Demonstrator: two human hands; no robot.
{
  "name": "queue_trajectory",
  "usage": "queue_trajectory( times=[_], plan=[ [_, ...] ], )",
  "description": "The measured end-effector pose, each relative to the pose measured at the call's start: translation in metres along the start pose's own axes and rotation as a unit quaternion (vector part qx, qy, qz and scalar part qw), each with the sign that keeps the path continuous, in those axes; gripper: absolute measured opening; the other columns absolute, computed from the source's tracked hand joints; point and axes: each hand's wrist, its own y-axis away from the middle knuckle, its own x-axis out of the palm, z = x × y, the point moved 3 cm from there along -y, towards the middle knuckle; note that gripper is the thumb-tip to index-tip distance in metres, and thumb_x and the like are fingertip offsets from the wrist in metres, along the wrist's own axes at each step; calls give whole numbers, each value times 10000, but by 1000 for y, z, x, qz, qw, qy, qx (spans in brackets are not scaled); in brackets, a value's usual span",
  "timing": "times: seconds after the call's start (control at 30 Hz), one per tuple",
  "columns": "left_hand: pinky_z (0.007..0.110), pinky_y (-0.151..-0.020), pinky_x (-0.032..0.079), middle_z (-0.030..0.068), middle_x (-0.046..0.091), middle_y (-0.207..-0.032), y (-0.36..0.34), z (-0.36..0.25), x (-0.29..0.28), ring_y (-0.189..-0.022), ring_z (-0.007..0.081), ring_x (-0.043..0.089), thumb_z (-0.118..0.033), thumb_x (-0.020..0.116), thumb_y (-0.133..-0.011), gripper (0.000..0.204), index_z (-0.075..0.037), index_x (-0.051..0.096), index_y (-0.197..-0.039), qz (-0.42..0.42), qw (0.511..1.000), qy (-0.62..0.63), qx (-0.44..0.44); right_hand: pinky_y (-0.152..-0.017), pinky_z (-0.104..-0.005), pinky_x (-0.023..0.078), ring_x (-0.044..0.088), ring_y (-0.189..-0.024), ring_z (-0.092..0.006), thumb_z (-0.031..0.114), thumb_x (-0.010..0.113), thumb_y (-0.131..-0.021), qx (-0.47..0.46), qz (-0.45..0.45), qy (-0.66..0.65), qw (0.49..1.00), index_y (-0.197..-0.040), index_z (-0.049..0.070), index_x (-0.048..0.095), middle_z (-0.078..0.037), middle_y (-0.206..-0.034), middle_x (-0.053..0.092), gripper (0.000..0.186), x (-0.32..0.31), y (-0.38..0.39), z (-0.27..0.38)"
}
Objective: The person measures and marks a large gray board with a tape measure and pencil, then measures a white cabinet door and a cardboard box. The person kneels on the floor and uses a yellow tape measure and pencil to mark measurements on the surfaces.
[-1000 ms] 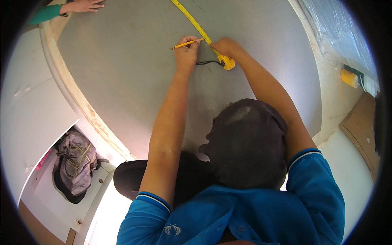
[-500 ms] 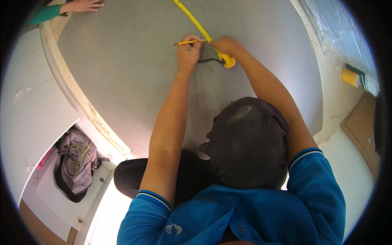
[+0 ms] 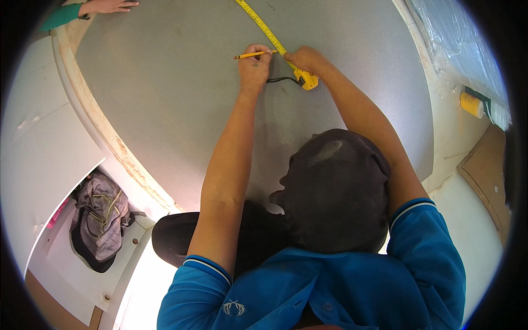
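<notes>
1. Tape measure [image 3: 309, 81] lies on the grey sheet [image 3: 165, 110], case end nearer the person, yellow blade [image 3: 259, 23] run out away from them past the top of view
2. Left hand [image 3: 254, 69]: fingers clamped on a yellow pencil [image 3: 245, 55], tip at the blade's left edge; touching or just beside, can't tell
3. Right hand [image 3: 308, 59]: on the blade just beyond the case; fingers partly hidden, can't tell if pinching or only pressing
4. Black cord [image 3: 281, 78] curves left from the case
5. Co-worker's hand [image 3: 113, 6] at the sheet's far left, green sleeve [image 3: 61, 18]
6. Grey bag [image 3: 104, 217] lower left, off the sheet
</notes>
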Motion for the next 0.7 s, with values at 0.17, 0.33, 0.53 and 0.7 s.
queue_trajectory(
  times=[0.17,0.33,0.53,0.7],
  plan=[
    [251,-719,471,29,659,-862,-1,2,0,-791,102,592,-73,682,-917,99,5,661,-975,3,1000,-7,5,-782,-443,551,728,-870,-313,561,567,-908,-15,0,4,1000,-1017,16,754,-187,-962,744,586,1,-2,0],
    [251,-734,475,30,663,-870,-2,5,-1,-807,105,600,-76,687,-916,102,4,661,-974,8,1000,1,5,-764,-444,548,726,-838,-320,556,571,-913,-8,-3,-1,1000,-998,6,751,-195,-937,741,585,1,-1,2],
    [254,-746,478,32,668,-875,-1,0,-1,-807,107,599,-79,689,-913,107,2,665,-979,11,1000,-5,6,-756,-446,544,725,-842,-319,554,571,-920,-11,1,3,1000,-1010,5,751,-197,-950,739,584,0,-2,2],
    [255,-754,482,39,673,-882,-1,-1,-1,-817,110,607,-82,688,-915,109,3,666,-980,12,1000,-22,-7,-772,-451,542,723,-864,-326,565,574,-923,-8,-8,-2,1000,-1025,0,750,-202,-969,739,601,2,-3,-1]
  ],
)
